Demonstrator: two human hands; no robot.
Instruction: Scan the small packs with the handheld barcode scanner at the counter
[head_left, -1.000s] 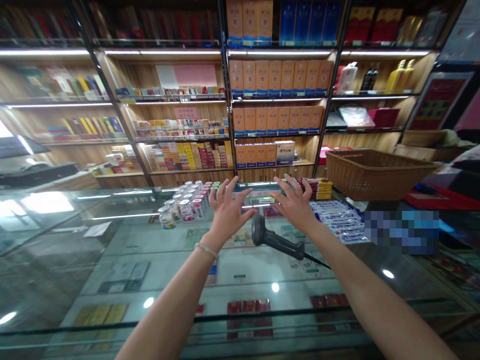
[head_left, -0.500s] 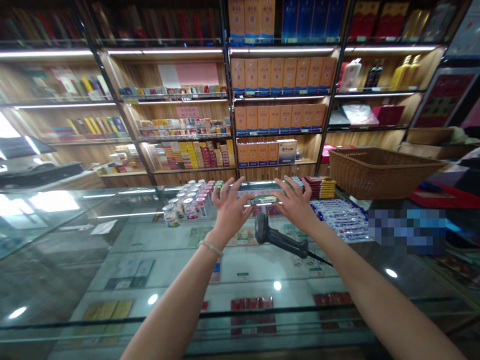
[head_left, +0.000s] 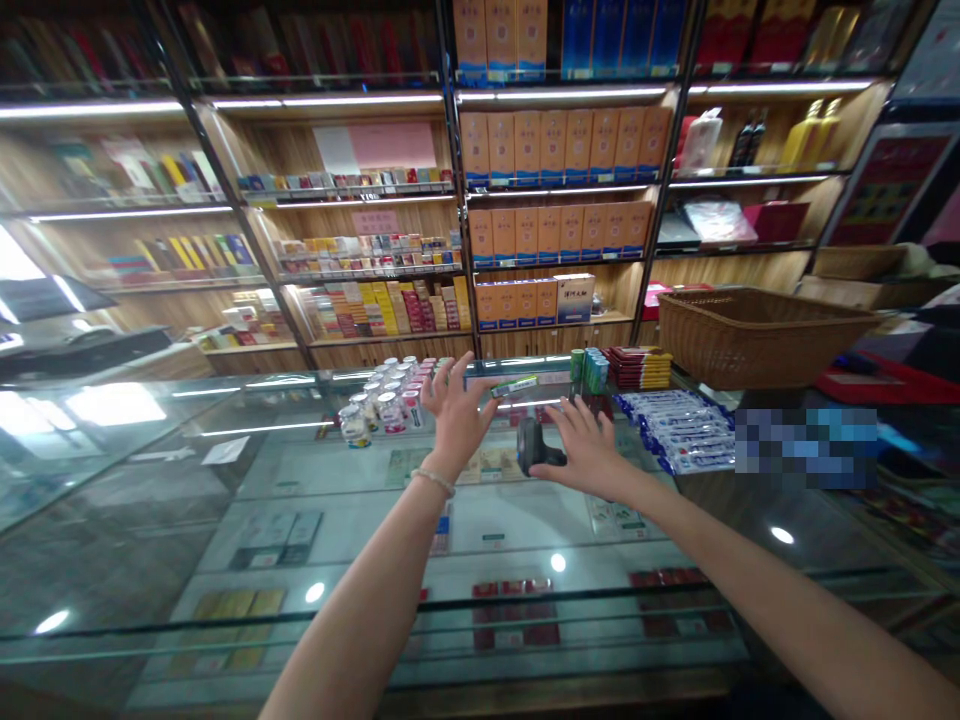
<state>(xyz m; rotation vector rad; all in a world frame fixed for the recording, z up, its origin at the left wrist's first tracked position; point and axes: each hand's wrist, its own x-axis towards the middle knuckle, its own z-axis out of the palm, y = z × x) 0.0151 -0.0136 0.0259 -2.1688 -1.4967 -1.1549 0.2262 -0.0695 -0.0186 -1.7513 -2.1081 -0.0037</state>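
Above the glass counter, my left hand (head_left: 459,415) pinches one end of a slim green-and-white pack (head_left: 515,386) between thumb and fingers, its other fingers spread. The pack's exact kind is too small to read. My right hand (head_left: 589,445) is over the handle of a black handheld barcode scanner (head_left: 531,447), fingers spread and thumb along its near side. Most of the scanner's handle is hidden behind this hand. Whether the palm touches it I cannot tell.
Small bottles (head_left: 390,405) stand in rows left of my left hand. Right of my hands lie blue-and-white packets (head_left: 679,430), red-and-yellow packs (head_left: 637,367) and green and blue tubes (head_left: 589,370). A wicker basket (head_left: 757,340) sits behind them. Stocked shelves (head_left: 555,190) rise beyond the counter.
My right hand has let go of the green-and-white pack and moved down to the barcode scanner. My left hand keeps the pack, which is now tilted.
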